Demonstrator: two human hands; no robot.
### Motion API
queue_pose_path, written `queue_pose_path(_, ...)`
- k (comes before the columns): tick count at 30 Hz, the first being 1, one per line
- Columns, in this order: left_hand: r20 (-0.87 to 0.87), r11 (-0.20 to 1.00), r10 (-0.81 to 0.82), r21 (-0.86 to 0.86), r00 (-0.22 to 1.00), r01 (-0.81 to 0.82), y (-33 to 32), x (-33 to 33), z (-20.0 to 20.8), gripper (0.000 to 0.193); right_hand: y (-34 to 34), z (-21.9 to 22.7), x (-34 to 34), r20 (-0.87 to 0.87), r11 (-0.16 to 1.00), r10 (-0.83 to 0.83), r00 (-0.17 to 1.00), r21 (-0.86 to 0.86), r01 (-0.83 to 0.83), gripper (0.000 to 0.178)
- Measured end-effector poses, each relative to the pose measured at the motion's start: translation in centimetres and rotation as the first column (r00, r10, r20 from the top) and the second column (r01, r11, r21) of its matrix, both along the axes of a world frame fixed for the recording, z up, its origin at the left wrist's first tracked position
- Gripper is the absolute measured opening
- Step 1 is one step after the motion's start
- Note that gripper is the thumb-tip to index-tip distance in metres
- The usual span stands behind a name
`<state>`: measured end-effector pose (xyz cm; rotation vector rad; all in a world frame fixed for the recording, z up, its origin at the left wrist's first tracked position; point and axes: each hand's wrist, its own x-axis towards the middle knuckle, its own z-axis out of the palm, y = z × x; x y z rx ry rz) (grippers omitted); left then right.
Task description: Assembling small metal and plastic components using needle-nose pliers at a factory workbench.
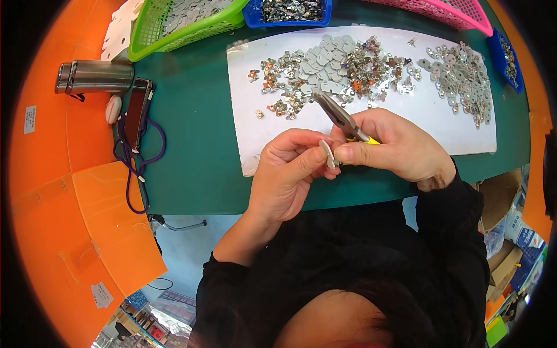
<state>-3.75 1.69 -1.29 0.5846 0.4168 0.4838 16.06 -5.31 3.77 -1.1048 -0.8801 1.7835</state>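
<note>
My left hand [288,168] pinches a small flat grey piece [327,153] between thumb and fingertips, above the near edge of the white sheet. Close against it, my right hand [397,142] is closed round a pair of pliers [341,115] with yellow handles, whose jaws point up and away to the left. The right thumb tip meets the grey piece or lies right beside it; I cannot tell which. Beyond both hands, flat grey pieces [325,64] lie heaped, with small shiny metal parts [284,75] on the left and more metal parts [371,64] on the right.
Another pile of metal parts [461,78] covers the right of the white sheet [255,133]. Along the back stand a green basket [191,36], a blue tray [288,24] and a pink basket [458,17]. A steel flask [98,77] and a corded phone [136,113] lie left.
</note>
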Motion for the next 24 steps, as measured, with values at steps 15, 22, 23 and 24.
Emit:
queue_pose_path(15, 0.091, 0.975, 0.219, 0.016, 0.971, -0.222, -0.6, 1.0, 0.2, 0.014, -1.0, -1.5, -4.5, -0.193, 0.893, -0.443, 0.875, -0.012, 0.449, 0.017)
queue_pose_path(22, 0.034, 0.985, 0.133, -0.111, 0.991, -0.128, -0.3, 0.4, 0.8, 0.013, -0.8, -1.6, -4.0, -0.069, 0.906, -0.408, 0.91, 0.091, 0.413, 0.016)
queue_pose_path(23, 0.038, 0.986, 0.133, -0.106, 0.99, -0.128, -0.3, 0.3, 0.7, 0.013, -0.8, -1.5, -4.0, -0.069, 0.907, -0.407, 0.911, 0.092, 0.412, 0.016)
queue_pose_path(24, 0.042, 0.987, 0.13, -0.101, 0.991, -0.126, -0.4, 0.4, 0.5, 0.013, -0.7, -1.2, -4.1, -0.053, 0.898, -0.427, 0.902, 0.094, 0.431, 0.014)
